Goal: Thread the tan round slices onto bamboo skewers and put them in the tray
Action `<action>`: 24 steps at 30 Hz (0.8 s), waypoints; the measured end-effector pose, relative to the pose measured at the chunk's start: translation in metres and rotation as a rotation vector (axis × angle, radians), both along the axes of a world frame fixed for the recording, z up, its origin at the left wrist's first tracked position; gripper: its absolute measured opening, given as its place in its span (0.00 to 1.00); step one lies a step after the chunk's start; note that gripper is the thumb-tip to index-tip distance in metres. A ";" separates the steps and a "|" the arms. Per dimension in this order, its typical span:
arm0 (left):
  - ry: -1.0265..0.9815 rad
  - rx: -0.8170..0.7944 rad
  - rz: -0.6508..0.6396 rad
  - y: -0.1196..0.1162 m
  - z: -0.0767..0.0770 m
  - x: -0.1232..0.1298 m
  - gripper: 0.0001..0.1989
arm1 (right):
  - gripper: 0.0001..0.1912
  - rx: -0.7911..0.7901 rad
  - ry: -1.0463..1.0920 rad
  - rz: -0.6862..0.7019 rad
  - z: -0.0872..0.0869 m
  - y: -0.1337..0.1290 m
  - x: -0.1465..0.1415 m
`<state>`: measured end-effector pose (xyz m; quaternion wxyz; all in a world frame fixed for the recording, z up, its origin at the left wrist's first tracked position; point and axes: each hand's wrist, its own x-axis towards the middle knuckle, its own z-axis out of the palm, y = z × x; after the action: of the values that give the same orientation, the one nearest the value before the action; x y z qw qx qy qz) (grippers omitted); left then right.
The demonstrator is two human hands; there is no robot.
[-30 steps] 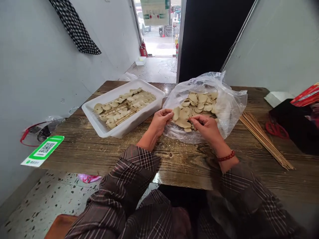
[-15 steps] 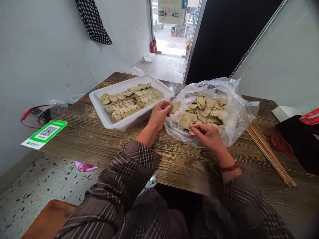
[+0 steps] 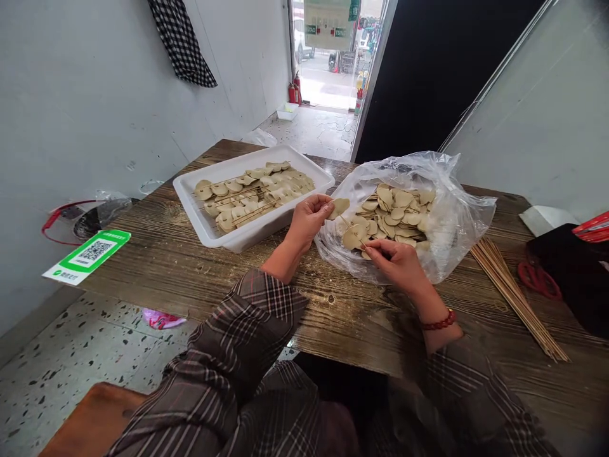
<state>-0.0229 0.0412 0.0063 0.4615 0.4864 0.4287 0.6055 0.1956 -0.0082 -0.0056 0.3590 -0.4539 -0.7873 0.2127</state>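
Observation:
My left hand [image 3: 308, 222] pinches a thin, round beige slice [image 3: 339, 207] by its edge, near the tip of a wooden skewer. Between the thumb and fingers of my right hand [image 3: 396, 261] is that skewer [image 3: 363, 244], which carries another beige slice [image 3: 353, 237]. Just behind both hands, an open clear plastic bag [image 3: 464, 216] holds a heap of loose slices [image 3: 402, 206]. To the left stands a white tray [image 3: 209, 236] with several rows of skewered slices [image 3: 257, 190]. Whether the left slice touches the skewer tip, I cannot tell.
A bundle of bare skewers [image 3: 518, 298] lies right of the bag on the wooden table [image 3: 190, 279]. Beyond it are red-handled scissors [image 3: 540, 280] and a black bag [image 3: 580, 273]. A green QR-code card [image 3: 88, 257] sits at the left edge. A wooden stool [image 3: 90, 419] stands below.
The whole view has shifted very slightly. Both hands stay in nearly the same place, holding the same slice and skewer.

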 end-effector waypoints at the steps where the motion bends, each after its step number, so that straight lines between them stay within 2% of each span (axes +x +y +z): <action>1: 0.019 0.006 -0.003 0.000 0.000 0.000 0.07 | 0.12 0.001 -0.006 -0.004 -0.001 0.000 0.000; 9: 0.128 0.055 0.021 0.001 -0.003 0.002 0.06 | 0.11 0.017 -0.041 -0.004 -0.005 0.001 -0.001; 14: 0.117 0.030 -0.032 0.000 -0.006 0.005 0.07 | 0.12 0.042 -0.050 -0.014 -0.008 0.001 -0.002; 20: -0.026 -0.042 -0.020 0.000 -0.004 0.002 0.08 | 0.11 0.070 -0.011 -0.036 -0.006 0.001 -0.003; 24: -0.145 -0.109 -0.097 0.000 -0.001 0.001 0.09 | 0.11 0.061 0.030 -0.011 -0.005 0.000 -0.003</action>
<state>-0.0224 0.0407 0.0049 0.5461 0.4356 0.4024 0.5917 0.1927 -0.0082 -0.0106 0.3857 -0.4437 -0.7855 0.1933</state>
